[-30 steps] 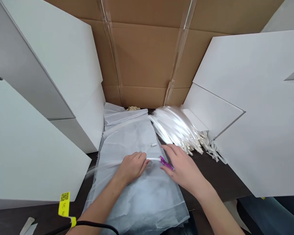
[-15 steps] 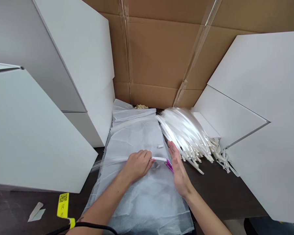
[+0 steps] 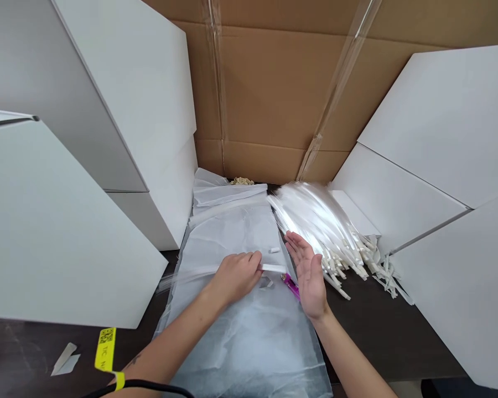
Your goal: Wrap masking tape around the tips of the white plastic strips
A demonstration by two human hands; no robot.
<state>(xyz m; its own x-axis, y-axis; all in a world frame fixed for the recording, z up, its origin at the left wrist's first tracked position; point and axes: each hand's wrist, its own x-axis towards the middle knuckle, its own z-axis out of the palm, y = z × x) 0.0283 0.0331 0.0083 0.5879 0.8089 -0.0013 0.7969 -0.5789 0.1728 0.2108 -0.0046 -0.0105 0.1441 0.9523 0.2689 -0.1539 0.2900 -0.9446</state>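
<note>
- Your left hand has its fingers curled closed around a white-ended bundle of clear strands, gripping it flat over the plastic sheets.
- The bundle lies crosswise: its white end sticks out to the right of your fist, and its loose strands trail out to the left, blurred, past the edge of the sheets.
- Your right hand is open, fingers stretched out and thumb apart, palm turned toward your left; your fingers are wrapped around nothing.
- A purple lighter sits just below the bundle's white end, its lower end against or just behind the edge of your right hand; you cannot tell whether they touch.
- A short white tube lies on the sheets, just beyond the bundle.
- Beyond your right hand, a pile of similar bundles rests on the dark table, white ends toward you, with thin white strips beside it.
- White boxes stand on your left and more white boxes on your right, with brown cardboard behind.
- Near your left forearm, a yellow tag hangs on a black cable.
</note>
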